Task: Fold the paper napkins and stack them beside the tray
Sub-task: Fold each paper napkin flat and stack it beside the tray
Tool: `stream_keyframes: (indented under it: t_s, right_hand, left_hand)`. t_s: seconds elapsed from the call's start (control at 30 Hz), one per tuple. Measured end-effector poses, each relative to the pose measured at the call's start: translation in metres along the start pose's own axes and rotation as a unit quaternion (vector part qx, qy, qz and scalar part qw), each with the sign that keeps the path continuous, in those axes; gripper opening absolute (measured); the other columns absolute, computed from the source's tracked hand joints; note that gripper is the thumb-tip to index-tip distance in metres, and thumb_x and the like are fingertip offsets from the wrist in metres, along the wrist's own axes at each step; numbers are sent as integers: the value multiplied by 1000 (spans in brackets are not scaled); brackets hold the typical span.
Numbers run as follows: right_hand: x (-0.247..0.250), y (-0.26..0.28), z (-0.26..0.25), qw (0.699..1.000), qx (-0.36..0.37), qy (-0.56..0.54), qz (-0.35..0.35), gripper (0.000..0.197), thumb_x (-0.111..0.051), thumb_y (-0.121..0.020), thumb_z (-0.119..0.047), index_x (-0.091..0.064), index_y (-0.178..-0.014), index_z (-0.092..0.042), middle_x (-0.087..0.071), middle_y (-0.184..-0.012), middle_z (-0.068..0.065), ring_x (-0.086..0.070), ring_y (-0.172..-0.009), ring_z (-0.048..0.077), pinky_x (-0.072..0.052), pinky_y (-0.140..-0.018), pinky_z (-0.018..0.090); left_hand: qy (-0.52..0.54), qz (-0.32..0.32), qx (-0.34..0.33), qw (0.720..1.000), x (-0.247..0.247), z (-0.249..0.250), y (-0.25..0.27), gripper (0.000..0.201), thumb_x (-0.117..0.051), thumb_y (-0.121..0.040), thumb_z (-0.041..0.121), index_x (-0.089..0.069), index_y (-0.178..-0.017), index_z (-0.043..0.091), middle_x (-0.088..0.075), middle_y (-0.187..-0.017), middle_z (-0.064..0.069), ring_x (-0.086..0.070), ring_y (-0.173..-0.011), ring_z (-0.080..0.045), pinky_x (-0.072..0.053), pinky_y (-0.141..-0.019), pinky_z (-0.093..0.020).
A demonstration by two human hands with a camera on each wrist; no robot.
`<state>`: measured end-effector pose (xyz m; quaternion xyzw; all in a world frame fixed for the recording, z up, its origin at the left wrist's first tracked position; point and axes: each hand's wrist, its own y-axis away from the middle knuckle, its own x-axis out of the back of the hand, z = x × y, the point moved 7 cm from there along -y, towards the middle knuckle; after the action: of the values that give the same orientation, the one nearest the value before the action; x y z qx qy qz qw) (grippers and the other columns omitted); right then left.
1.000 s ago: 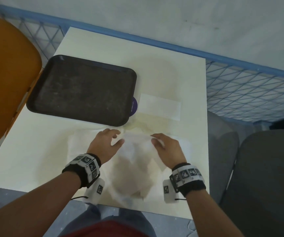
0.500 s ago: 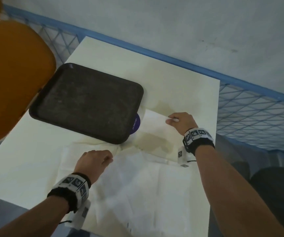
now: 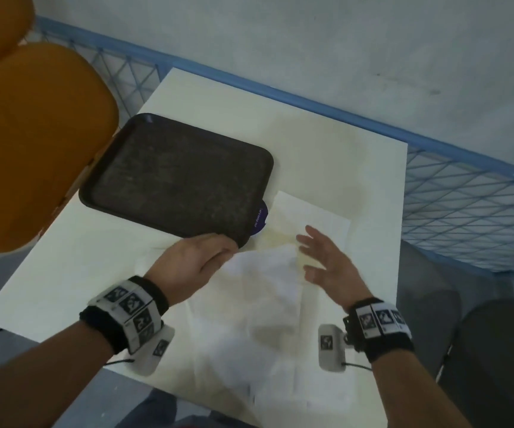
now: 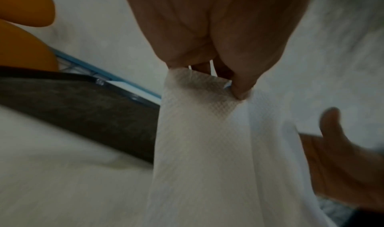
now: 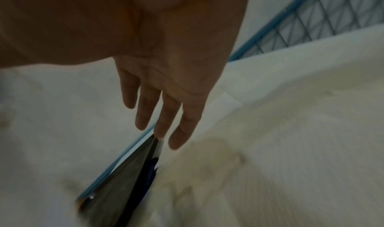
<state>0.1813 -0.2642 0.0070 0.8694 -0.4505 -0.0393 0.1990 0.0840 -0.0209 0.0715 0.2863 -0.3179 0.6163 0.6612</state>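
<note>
A dark brown tray lies on the white table. A folded white napkin rests flat just right of the tray. My left hand pinches the top edge of an unfolded white napkin and lifts it near the tray's front right corner; the pinch between thumb and fingers shows plainly in the left wrist view. My right hand hovers beside that napkin with fingers straight and spread, holding nothing. More white napkin paper lies spread toward the table's front edge.
The table ends at a blue wire railing at the back and right. An orange chair stands to the left, a grey chair to the right. A purple round thing peeks from under the tray's right edge.
My right hand left the folded napkin beside the tray and came back open toward the loose napkin. My left hand moved up toward the tray's corner, lifting a napkin edge.
</note>
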Motion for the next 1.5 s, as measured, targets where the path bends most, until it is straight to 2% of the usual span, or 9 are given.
stream_keyframes:
  t_s: [0.1,0.3,0.43,0.6,0.8,1.07,1.27,1.37,1.5]
  right_hand:
    - [-28,27,7,999,-10,-52,8,94,-90,-64,-9,-47,-144,-33,-69,-124,-12,-67,-110,2,-57,-82,22]
    - [-50,57,-21,991,-8,30,134,11,-75,-90,-25,-76,-100,-22,-79,-89,-9,-74,-82,7,-54,-71,17]
    - [-57,73,-55,973,28,196,122,22,-71,-93,-31,-71,-90,-9,-74,-80,-1,-67,-76,5,-45,-67,9]
    - [-50,113,-85,975,81,150,144,11,-77,-88,-28,-74,-99,-27,-75,-95,-13,-67,-89,-3,-47,-79,13]
    - [-38,144,-48,970,126,-146,146,96,-96,-58,-21,-50,-141,-15,-66,-133,3,-61,-126,22,-54,-96,38]
    - [-48,127,-49,956,71,-51,279,13,-74,-89,-9,-78,-101,-12,-79,-98,3,-75,-94,21,-56,-82,35]
    - [-49,126,-49,944,101,-252,190,31,-40,-87,10,-69,-82,-3,-71,-118,17,-67,-106,29,-53,-83,34]
    - [-53,124,-37,926,62,-330,173,17,-59,-91,-21,-67,-98,-8,-69,-118,16,-66,-100,29,-50,-86,42]
    - [-58,121,-6,937,25,-279,208,37,-84,-72,-13,-71,-106,-15,-60,-90,16,-62,-91,28,-51,-89,40]
  left_hand:
    - [35,-10,-43,998,21,20,-17,17,-56,-99,28,-69,-107,22,-69,-103,16,-61,-93,1,-43,-81,-6]
    - [70,-75,18,995,32,25,-34,29,-71,-87,37,-62,-115,38,-67,-95,19,-62,-90,1,-48,-84,-18]
    - [31,-197,-8,980,23,32,-20,49,-73,-83,50,-56,-128,41,-63,-100,20,-59,-87,0,-47,-84,-19]
    - [98,-185,-38,977,28,43,-4,12,-63,-93,44,-70,-92,34,-71,-88,13,-65,-82,0,-52,-76,-30]
    - [420,-89,87,899,46,39,16,23,-62,-96,26,-70,-112,12,-75,-107,-9,-70,-101,-33,-57,-89,-51]
    - [473,-113,99,868,40,17,36,24,-69,-87,11,-72,-111,12,-74,-109,-10,-70,-100,-28,-58,-84,-42]
    - [433,-72,91,894,49,6,42,31,-60,-89,-12,-79,-83,13,-74,-91,-7,-71,-82,-18,-56,-68,-27]
    - [404,-66,93,907,47,1,45,28,-60,-89,-12,-78,-89,9,-75,-96,-8,-72,-85,-17,-58,-72,-26]
    - [334,-82,79,936,36,-9,49,31,-61,-89,-10,-79,-93,15,-76,-97,1,-71,-91,-14,-58,-76,-25]
